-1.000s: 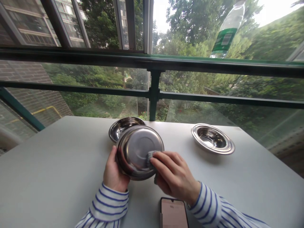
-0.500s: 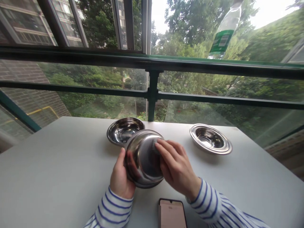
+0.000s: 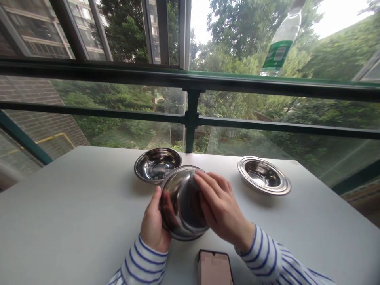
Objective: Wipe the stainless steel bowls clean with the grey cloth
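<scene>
Steel bowl (image 3: pixel 176 204), tipped over the tabletop (image 3: pixel 74 213), its base now turned farther toward your right hand (image 3: pixel 224 206) than a second ago. Your left hand (image 3: pixel 156 229) clasps the side; your right fingers (image 3: pixel 209 188) have moved to the base's upper part, apparently shifting the rubbing farward; you cannot tell whether they hold anything. A second bowl (image 3: pixel 154 166) bounds the far side, the phone (image 3: pixel 215 269) the near; leftward, room extends to the tabletop's edge.
</scene>
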